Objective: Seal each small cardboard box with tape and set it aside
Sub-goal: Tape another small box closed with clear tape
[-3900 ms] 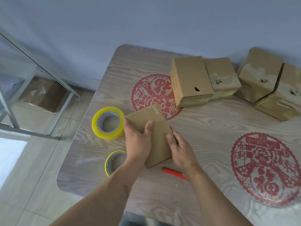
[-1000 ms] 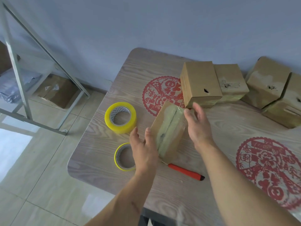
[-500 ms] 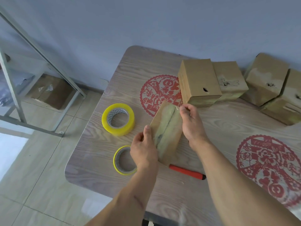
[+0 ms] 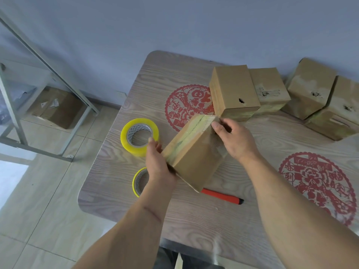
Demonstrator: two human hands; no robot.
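Wood-grain tabletop [image 4: 194, 220] with rounded corners stands against a pale blue wall; two red paper-cut medallions are stuck to it. Landmark: small brown cardboard box [image 4: 194, 154] with a yellowish tape strip along its seam, tilted, near edge at the table. Left hand [image 4: 158, 162] grips its left end, thumb up along the side; right hand [image 4: 236, 140] holds the far right corner, fingers curled over the edge. Compared with half a second ago, the box is tipped up further, showing a plain brown side, and the left hand now wraps the end rather than resting at it. Left of the box: large yellow tape roll [image 4: 139, 139]; near-left, a thinner yellow tape roll [image 4: 138, 181], partly behind the left wrist. Just under its near corner: red utility knife [image 4: 223, 197]. Beyond it: row of four brown cardboard boxes [image 4: 233, 90].
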